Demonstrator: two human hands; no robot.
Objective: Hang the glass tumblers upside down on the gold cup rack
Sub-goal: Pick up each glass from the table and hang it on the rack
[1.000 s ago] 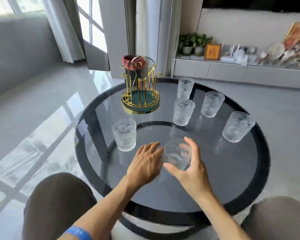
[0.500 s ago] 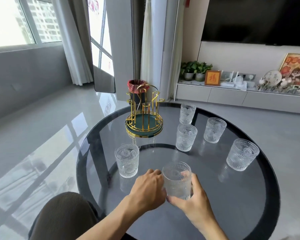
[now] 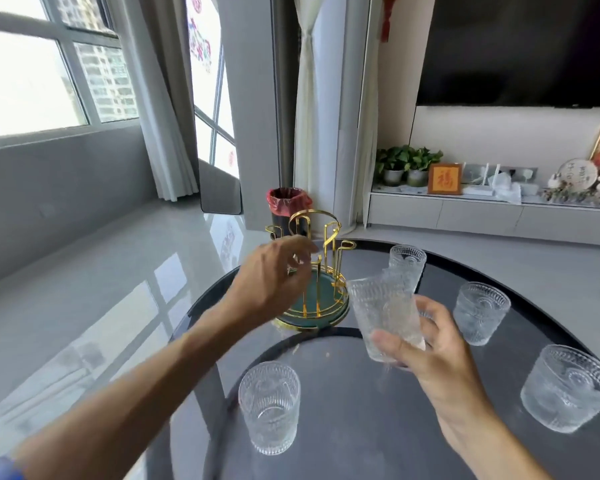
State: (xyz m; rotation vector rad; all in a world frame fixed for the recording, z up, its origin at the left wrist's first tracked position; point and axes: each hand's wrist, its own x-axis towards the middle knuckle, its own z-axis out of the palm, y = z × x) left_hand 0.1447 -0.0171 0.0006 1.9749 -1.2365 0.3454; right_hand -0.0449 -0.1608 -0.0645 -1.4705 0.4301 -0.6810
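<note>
One ribbed clear glass tumbler sits pinched near its base in the right hand, lifted just right of the gold wire cup rack. Left hand, fingers loosely curled and empty, hovers at the rack's prongs. Flipping slick glass from so low a grip risks a drop or knocking a prong.

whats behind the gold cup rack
Behind the gold cup rack, on the floor past the table's edge, stands a dark bin with a red liner. The left hand hides the rack's left side and whatever lies behind that part.
</note>
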